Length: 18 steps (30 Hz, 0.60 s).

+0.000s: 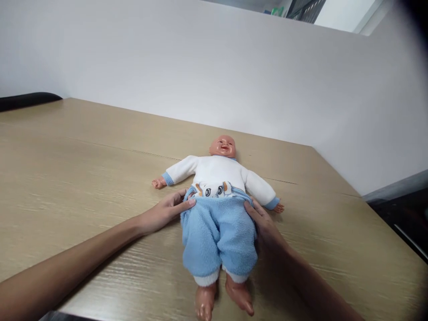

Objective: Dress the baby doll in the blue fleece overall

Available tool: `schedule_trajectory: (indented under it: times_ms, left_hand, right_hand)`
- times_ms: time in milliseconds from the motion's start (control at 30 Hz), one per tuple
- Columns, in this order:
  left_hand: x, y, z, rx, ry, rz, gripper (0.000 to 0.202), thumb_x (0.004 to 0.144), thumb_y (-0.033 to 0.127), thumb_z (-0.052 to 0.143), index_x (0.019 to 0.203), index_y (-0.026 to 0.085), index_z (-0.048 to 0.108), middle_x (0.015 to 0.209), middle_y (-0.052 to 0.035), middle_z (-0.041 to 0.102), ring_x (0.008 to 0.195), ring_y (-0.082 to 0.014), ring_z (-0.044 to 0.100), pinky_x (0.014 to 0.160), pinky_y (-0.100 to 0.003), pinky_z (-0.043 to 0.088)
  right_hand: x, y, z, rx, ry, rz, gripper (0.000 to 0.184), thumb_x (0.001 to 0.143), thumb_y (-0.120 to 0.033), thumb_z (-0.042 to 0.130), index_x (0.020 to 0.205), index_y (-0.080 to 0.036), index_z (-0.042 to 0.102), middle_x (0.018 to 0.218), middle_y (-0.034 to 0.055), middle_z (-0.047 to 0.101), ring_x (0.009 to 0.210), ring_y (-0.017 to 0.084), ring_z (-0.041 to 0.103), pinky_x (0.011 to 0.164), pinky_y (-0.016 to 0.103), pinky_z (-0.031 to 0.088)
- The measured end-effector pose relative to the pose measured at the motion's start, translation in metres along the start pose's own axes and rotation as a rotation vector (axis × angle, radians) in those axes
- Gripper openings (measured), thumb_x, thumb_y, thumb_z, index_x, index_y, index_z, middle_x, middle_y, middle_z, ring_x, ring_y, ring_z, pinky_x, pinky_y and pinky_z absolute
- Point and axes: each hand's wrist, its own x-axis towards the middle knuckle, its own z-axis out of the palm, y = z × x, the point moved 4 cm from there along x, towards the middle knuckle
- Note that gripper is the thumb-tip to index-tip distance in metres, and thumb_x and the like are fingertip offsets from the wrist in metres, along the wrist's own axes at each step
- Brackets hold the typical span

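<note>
A baby doll [223, 147] lies on its back on the table, head away from me and bare feet towards me. It wears a white top [219, 168] with blue cuffs and fluffy light blue trousers [219, 227] with white hems. At the waist a strip with printed eyes and orange patches shows above the trousers' edge. My left hand [172, 207] pinches the waistband on the left side, thumb on top. On the right side my right hand [262, 216] grips the waistband likewise, its fingers partly hidden behind the trousers.
The wooden table [83, 178] has thin seams across it and meets a white wall [167, 62] at the back. A black curved object [30, 100] stands at the far left edge. Dark objects [397, 223] lie beyond the right edge.
</note>
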Motion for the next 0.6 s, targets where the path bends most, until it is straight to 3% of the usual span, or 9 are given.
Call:
schedule_trajectory:
  times_ms: [67, 133, 233, 300, 400, 467, 600]
  left_hand:
    - [0.002, -0.001, -0.003, 0.025, 0.035, -0.006, 0.047, 0.096, 0.057, 0.069, 0.127, 0.022, 0.063, 0.133, -0.0110, 0.068, 0.118, -0.0265, 0.066, 0.112, -0.045, 0.048]
    - [0.003, 0.002, -0.007, 0.094, 0.074, -0.007, 0.046, 0.096, 0.059, 0.069, 0.122, 0.021, 0.064, 0.124, -0.0090, 0.069, 0.115, -0.0261, 0.064, 0.106, -0.042, 0.050]
    - [0.002, 0.012, -0.014, 0.191, 0.097, 0.033, 0.043, 0.097, 0.060, 0.066, 0.110, 0.019, 0.067, 0.106, -0.0055, 0.067, 0.101, -0.0228, 0.063, 0.092, -0.036, 0.051]
    - [0.003, 0.024, -0.017, 0.260, 0.126, 0.106, 0.039, 0.098, 0.057, 0.067, 0.104, 0.018, 0.066, 0.099, -0.0037, 0.064, 0.095, -0.0202, 0.061, 0.087, -0.033, 0.049]
    - [0.011, 0.043, -0.015, 0.346, 0.154, 0.230, 0.034, 0.099, 0.050, 0.068, 0.109, 0.018, 0.065, 0.106, -0.0043, 0.064, 0.103, -0.0204, 0.060, 0.093, -0.032, 0.048]
    - [0.022, 0.052, -0.010, 0.345, 0.143, 0.293, 0.034, 0.101, 0.049, 0.066, 0.114, 0.018, 0.064, 0.113, -0.0056, 0.064, 0.109, -0.0211, 0.059, 0.097, -0.032, 0.047]
    - [0.048, 0.056, -0.011, 0.349, 0.220, 0.337, 0.040, 0.101, 0.055, 0.063, 0.115, 0.018, 0.061, 0.109, -0.0058, 0.065, 0.100, -0.0198, 0.061, 0.087, -0.031, 0.048]
  right_hand:
    - [0.000, -0.002, 0.001, 0.048, -0.057, 0.098, 0.056, 0.089, -0.062, 0.076, 0.131, -0.026, 0.071, 0.124, 0.0056, 0.077, 0.119, 0.029, 0.071, 0.105, 0.044, 0.058]
    - [0.000, -0.008, -0.001, 0.042, -0.121, 0.089, 0.048, 0.089, -0.062, 0.075, 0.118, -0.025, 0.074, 0.113, 0.0037, 0.077, 0.112, 0.027, 0.070, 0.100, 0.039, 0.057]
    - [-0.004, -0.025, -0.004, -0.105, -0.193, -0.071, 0.034, 0.094, -0.057, 0.070, 0.099, -0.023, 0.070, 0.093, 0.0004, 0.069, 0.092, 0.022, 0.065, 0.085, 0.032, 0.054]
    - [-0.010, -0.042, -0.004, -0.261, -0.195, -0.216, 0.028, 0.099, -0.051, 0.065, 0.098, -0.023, 0.066, 0.087, -0.0013, 0.062, 0.084, 0.020, 0.059, 0.079, 0.031, 0.049]
    - [-0.015, -0.071, 0.007, -0.489, -0.197, -0.445, 0.021, 0.101, -0.043, 0.060, 0.099, -0.023, 0.062, 0.092, 0.0002, 0.059, 0.088, 0.020, 0.056, 0.084, 0.032, 0.046]
    - [-0.009, -0.086, 0.017, -0.557, -0.210, -0.521, 0.019, 0.101, -0.041, 0.060, 0.098, -0.022, 0.062, 0.094, 0.0014, 0.060, 0.092, 0.022, 0.056, 0.088, 0.033, 0.045]
    - [0.029, -0.087, 0.024, -0.349, -0.163, -0.372, 0.025, 0.096, -0.048, 0.065, 0.095, -0.024, 0.061, 0.087, -0.0007, 0.063, 0.082, 0.019, 0.060, 0.075, 0.028, 0.047]
